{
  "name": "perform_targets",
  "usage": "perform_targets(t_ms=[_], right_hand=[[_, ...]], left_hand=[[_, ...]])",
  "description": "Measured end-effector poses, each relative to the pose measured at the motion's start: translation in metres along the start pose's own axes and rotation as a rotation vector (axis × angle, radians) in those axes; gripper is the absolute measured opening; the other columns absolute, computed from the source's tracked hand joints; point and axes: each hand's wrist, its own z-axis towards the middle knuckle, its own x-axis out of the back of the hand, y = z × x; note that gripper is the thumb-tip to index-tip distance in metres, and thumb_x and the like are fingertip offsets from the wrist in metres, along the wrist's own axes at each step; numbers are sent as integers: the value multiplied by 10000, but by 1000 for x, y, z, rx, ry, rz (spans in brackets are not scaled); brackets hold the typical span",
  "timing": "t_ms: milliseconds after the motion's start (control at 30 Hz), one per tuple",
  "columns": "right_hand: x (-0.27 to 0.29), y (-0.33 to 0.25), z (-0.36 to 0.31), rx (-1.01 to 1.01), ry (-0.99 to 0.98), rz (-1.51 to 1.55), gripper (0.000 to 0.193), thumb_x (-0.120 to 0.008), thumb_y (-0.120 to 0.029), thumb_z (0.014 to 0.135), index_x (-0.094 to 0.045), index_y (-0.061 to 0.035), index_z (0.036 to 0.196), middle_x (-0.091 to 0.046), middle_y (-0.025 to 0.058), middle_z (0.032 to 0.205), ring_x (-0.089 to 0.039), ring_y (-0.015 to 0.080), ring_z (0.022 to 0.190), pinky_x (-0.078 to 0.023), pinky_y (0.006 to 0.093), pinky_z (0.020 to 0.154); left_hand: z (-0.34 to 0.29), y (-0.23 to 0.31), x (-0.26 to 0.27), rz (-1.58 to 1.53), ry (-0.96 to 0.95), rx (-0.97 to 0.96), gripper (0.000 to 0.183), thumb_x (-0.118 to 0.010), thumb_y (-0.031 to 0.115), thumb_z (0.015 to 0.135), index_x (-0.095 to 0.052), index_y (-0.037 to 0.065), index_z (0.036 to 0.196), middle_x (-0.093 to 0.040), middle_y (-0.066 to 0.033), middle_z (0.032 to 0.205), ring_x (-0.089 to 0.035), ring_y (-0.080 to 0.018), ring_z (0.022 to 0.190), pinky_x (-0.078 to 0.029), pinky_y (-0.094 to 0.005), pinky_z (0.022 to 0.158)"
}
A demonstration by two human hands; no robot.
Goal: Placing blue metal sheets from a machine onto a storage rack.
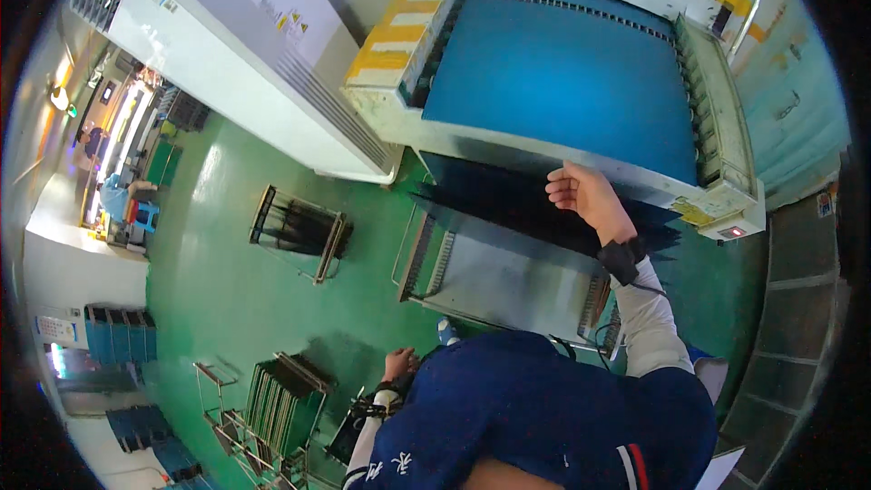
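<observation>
"Dark, thin rectangular panels (508, 216): where do they sit?"

"Right of the middle, at the far end of a metal rack with comb-like slotted sides (419, 254), just on the near side of a cream-coloured machine (726, 132). A smooth grey flat surface (513, 270) shows nearer, between the slots."

"And the right hand (581, 195)?"

"Loosely open, fingers a little bent and pointing left, gripping nothing. It is over the machine's near edge and the panels; I can't tell whether it touches either. A black wristband (621, 260) circles that wrist."

"What about the left hand (400, 363)?"

"Low, well apart from the right one, fingers curled. I can't tell whether anything is inside."

"What else is around?"

"A flat bright-blue sheet (558, 73) lies on the machine between toothed edges. Farther left, a low metal-framed stand (332, 243) is on the glossy green floor (204, 263)."
</observation>
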Motion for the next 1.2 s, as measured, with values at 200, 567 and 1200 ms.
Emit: perform_targets(t_ms=[200, 567, 1200], right_hand=[[-21, 35, -43, 320, 9, -654, 230, -568, -213, 867, -629, 1, 923, -651, 87, 777, -631, 173, 723, -496, 274, 646], [-26, 78, -81, 653, 117, -1354, 175, -643, -173, 771, -613, -34, 874, -629, 144, 840, -611, 333, 779, -485, 403, 666], [-12, 95, -59, 414, 74, -1702, 231, -690, -183, 713, -652, -17, 870, -633, 196, 829, -608, 368, 814, -473, 450, 714]], left_hand=[[0, -5, -7, 70, 43, 13, 117, -554, 118, 865, -521, 7, 882, -469, -33, 591, -442, -138, 463, -339, -285, 409], [51, -54, 12, 347, 129, -96, 266, -645, 215, 813, -641, -20, 938, -648, -85, 727, -610, -164, 607, -494, -290, 543], [5, -85, 11, 462, 240, -123, 273, -639, 243, 792, -651, -12, 890, -654, -94, 741, -626, -181, 653, -511, -321, 619]])
